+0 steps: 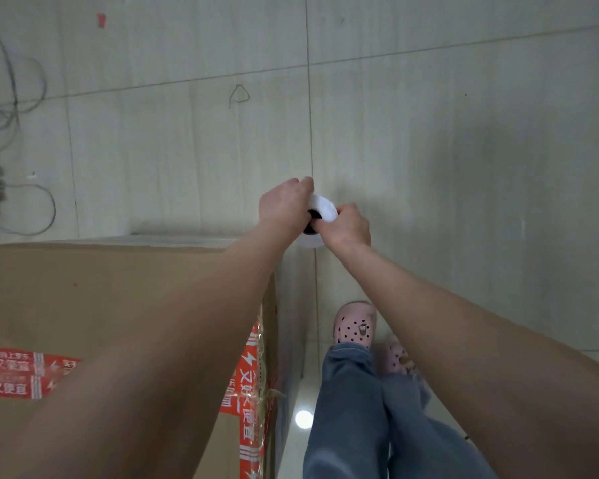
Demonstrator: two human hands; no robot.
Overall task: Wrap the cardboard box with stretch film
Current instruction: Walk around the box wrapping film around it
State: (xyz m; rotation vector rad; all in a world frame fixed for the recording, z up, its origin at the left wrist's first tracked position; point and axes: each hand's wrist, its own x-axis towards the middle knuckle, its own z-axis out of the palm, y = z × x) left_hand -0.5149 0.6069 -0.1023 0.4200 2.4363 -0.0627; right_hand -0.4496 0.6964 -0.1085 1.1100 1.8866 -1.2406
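My forearms (187,340): bare.
My trousers (353,409): blue jeans, hems frayed.
My shoes (355,324): pink clogs, dark round holes, small charm.

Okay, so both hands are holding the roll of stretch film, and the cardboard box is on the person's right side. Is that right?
Not quite. The head view shows the cardboard box on the person's left side, not the right. The rest holds: the left hand and the right hand both hold the stretch film roll.
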